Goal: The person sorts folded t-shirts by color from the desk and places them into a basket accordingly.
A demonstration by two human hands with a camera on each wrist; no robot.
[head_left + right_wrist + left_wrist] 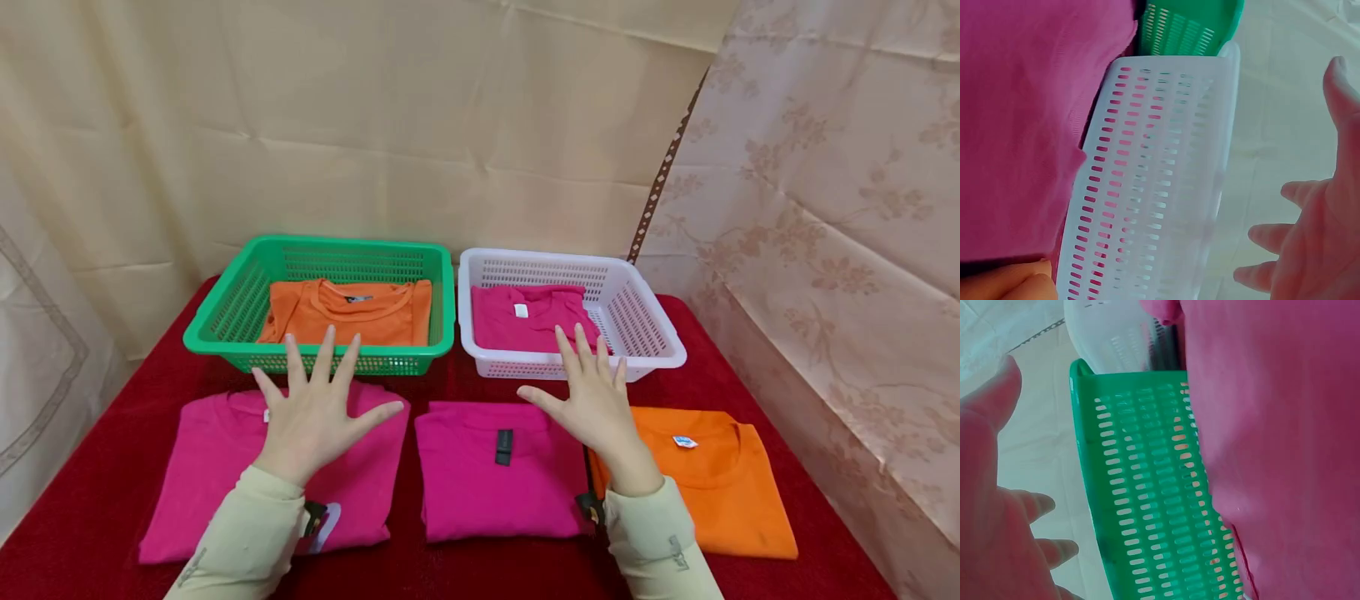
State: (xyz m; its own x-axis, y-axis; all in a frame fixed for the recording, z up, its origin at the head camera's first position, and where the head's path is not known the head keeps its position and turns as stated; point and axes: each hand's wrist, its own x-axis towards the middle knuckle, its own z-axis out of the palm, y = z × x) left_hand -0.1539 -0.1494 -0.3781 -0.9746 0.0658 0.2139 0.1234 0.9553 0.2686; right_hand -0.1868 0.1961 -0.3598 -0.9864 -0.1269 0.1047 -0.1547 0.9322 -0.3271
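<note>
My left hand point(311, 421) hovers with fingers spread over a folded pink T-shirt point(202, 467) that has a pale print near its lower edge. To the right, my right hand point(596, 408) is likewise spread, above the gap between a folded magenta T-shirt point(480, 492) with a dark label and a folded orange T-shirt point(738, 500) with a white label. Neither hand holds anything. Behind them, a green basket point(225, 348) contains a folded orange T-shirt point(360, 312), and a white basket point(660, 354) contains a folded pink T-shirt point(498, 321). Both wrist views show outstretched fingers beside the basket walls.
A dark red cloth point(97, 492) covers the table. Cream curtains point(375, 125) hang behind it, and a flowered curtain point(847, 233) closes off the right side. The two baskets stand side by side at the back.
</note>
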